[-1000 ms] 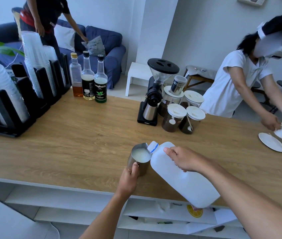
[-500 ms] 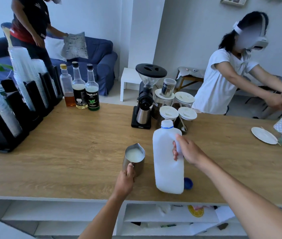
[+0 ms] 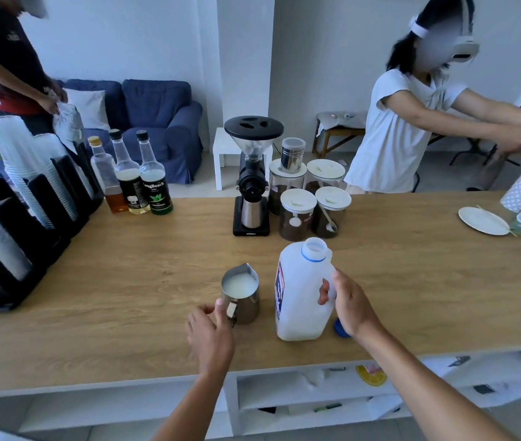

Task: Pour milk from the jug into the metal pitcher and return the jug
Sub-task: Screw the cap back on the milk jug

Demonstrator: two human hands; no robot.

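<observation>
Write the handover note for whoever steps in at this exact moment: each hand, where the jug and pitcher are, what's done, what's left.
Left hand: beside the metal pitcher, fingers at its handle; whether it grips cannot be told.
Right hand: wrapped around the handle of the milk jug.
Jug: upright on the wooden counter, right of the pitcher, neck open, no cap on.
Blue cap: on the counter behind the right wrist, partly hidden.
Pitcher: upright, milk visible inside.
Done: pouring, judging by the milk in the pitcher.
Left: probably cap the jug and put it back; its storage spot is not in view.
</observation>
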